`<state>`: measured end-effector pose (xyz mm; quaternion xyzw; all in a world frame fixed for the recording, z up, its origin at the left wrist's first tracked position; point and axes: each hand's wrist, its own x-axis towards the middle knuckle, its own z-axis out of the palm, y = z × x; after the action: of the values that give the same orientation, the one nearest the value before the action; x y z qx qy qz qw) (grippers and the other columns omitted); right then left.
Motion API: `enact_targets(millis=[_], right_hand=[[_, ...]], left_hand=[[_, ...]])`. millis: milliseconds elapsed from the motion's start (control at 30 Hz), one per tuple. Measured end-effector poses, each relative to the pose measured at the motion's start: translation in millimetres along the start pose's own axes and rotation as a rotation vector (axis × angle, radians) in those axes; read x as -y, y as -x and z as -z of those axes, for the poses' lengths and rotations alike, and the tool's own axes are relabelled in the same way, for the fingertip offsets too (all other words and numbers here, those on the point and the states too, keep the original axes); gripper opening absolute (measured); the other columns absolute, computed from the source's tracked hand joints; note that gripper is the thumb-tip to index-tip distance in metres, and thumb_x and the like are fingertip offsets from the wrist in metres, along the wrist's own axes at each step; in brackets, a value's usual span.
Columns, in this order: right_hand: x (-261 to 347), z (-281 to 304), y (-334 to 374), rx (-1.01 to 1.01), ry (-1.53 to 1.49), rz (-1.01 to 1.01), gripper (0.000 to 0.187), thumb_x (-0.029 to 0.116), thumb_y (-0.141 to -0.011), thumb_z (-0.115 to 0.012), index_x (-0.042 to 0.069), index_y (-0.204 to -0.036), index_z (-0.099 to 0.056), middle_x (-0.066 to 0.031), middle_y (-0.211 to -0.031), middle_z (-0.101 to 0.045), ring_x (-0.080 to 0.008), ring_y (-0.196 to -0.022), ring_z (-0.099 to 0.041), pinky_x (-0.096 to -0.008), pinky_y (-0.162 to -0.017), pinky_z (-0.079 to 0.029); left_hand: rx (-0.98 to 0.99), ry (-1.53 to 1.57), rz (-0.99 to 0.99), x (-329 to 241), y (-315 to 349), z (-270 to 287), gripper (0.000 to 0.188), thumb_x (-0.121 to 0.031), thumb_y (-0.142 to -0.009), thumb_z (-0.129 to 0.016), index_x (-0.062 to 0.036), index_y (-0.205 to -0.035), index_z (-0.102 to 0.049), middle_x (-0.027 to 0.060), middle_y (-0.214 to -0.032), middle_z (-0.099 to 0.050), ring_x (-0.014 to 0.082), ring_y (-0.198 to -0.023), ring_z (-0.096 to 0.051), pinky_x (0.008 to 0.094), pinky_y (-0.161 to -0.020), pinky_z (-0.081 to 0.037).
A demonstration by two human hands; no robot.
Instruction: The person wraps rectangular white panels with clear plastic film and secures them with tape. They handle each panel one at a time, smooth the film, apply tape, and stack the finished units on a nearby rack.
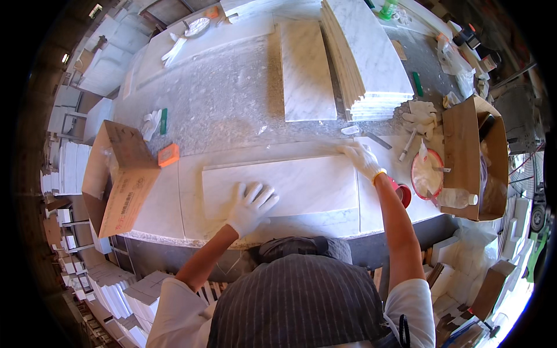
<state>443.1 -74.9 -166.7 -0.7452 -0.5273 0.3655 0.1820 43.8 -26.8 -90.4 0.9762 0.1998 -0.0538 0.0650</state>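
Note:
A long white marble slab (pixel 301 188) with grey veins lies in front of me on the pale worktop; a thin strip of another piece shows along its far edge. My left hand (pixel 253 206), in a white glove, rests flat on the slab's left half, fingers spread. At the slab's far right corner is my right hand (pixel 363 160), also in a white glove. Its fingers stretch toward the far edge and touch the corner; the fingertips are hard to make out. Close to my right wrist sits a red ring-shaped item (pixel 402 194), partly hidden by the forearm.
Beyond are a stack of marble slabs (pixel 377 52) and a single slab (pixel 307 72). Cardboard boxes stand left (pixel 130 180) and right (pixel 461 156). A red-rimmed bowl of pale paste (pixel 426 174), a plastic bottle (pixel 455 198), a marker (pixel 408 145) and an orange block (pixel 169 155) lie around.

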Motion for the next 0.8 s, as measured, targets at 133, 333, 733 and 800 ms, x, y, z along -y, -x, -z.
enact_targets(millis=[133,333,733,800], right_hand=[[-0.9,-4.2,0.4,-0.043,0.028,-0.057,0.044,0.048,-0.096,-0.042,0.026,-0.122,-0.069,-0.0060,-0.141,-0.054,-0.0402,-0.127,-0.044,-0.0423,-0.111,-0.035],[-2.5,-13.8,-2.2,-0.119,0.066,-0.029,0.040,0.046,-0.096,-0.047,0.024,-0.120,-0.071,-0.0079,-0.135,-0.059,-0.0366,-0.124,-0.049,-0.0415,-0.109,-0.038],[8.4,-47.7,6.1,-0.529,0.078,0.036,0.023,0.033,-0.092,-0.058,0.018,-0.097,-0.075,-0.0046,-0.114,-0.066,-0.0343,-0.107,-0.056,-0.0468,-0.095,-0.043],[16.8,-43.4,9.6,-0.528,0.096,-0.007,0.024,0.034,-0.092,-0.058,0.018,-0.097,-0.075,-0.0046,-0.114,-0.067,-0.0346,-0.108,-0.056,-0.0476,-0.095,-0.043]], left_hand=[[-0.063,-0.062,-0.008,5.9,2.4,-18.8,0.073,-0.040,-0.070,-0.079,-0.0204,-0.135,-0.054,0.0034,-0.142,-0.047,0.0293,-0.133,-0.039,0.0657,-0.106,-0.026],[-0.055,-0.084,-0.010,10.5,2.0,-20.5,0.061,-0.043,-0.074,-0.075,-0.0217,-0.128,-0.058,0.0025,-0.137,-0.049,0.0283,-0.129,-0.042,0.0644,-0.104,-0.028],[0.112,0.385,-0.090,19.0,-108.9,37.6,0.056,-0.046,-0.086,-0.067,-0.0108,-0.129,-0.061,0.0087,-0.134,-0.056,0.0287,-0.128,-0.049,0.0457,-0.107,-0.039],[-0.124,0.296,-0.229,4.5,-162.3,61.6,0.056,-0.045,-0.085,-0.067,-0.0101,-0.129,-0.061,0.0077,-0.132,-0.058,0.0283,-0.127,-0.049,0.0469,-0.106,-0.040]])
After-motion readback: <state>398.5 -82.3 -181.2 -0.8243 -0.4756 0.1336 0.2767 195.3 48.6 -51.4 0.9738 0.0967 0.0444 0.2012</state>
